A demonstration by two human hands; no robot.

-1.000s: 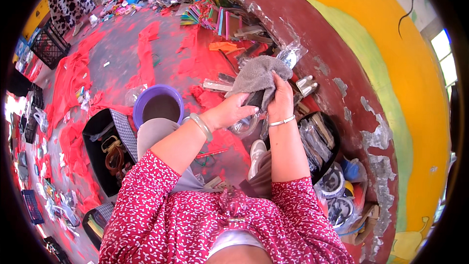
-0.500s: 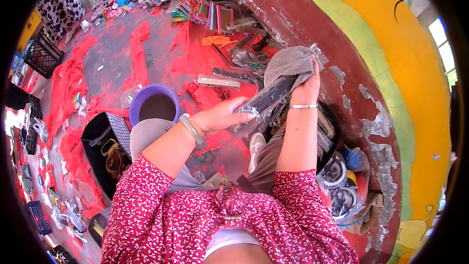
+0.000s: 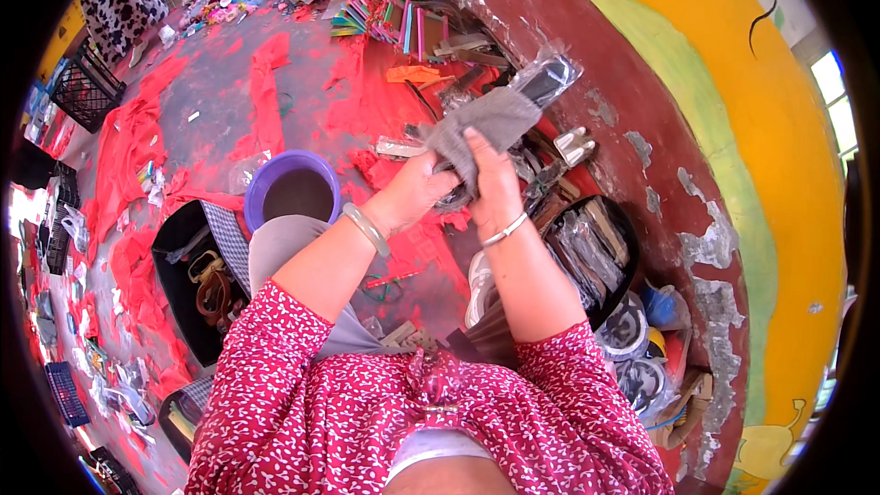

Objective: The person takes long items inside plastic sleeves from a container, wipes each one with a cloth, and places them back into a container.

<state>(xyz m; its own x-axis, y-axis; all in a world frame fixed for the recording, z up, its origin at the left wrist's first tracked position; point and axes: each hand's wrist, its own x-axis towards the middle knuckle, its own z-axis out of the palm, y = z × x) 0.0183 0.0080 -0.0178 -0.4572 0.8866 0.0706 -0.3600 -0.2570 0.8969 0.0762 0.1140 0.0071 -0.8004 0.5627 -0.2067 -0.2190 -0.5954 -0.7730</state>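
A long flat black strip in clear plastic (image 3: 548, 79) slants up and away in front of me; its exact kind is unclear. A grey cloth (image 3: 486, 125) is wrapped around its middle. My right hand (image 3: 496, 185) is closed on the cloth, thumb on top. Beside it, my left hand (image 3: 412, 192) grips the near end of the wrapped strip, its fingers partly hidden under the cloth. Below my right forearm, a black bin (image 3: 632, 261) holds several plastic-wrapped strips (image 3: 587, 246).
A purple bucket (image 3: 256, 192) of dark liquid stands left of my knee. Further left, a black case (image 3: 170, 247) holds a brown belt (image 3: 214, 298). Red scraps (image 3: 266, 101) litter the floor. A peeling maroon wall (image 3: 605, 64) curves along the right; bagged rolls (image 3: 628, 325) lie beside it.
My right hand has come down and left with the cloth, towards my left hand. The strip's far end now sticks out beyond the cloth; the left hand has shifted slightly up.
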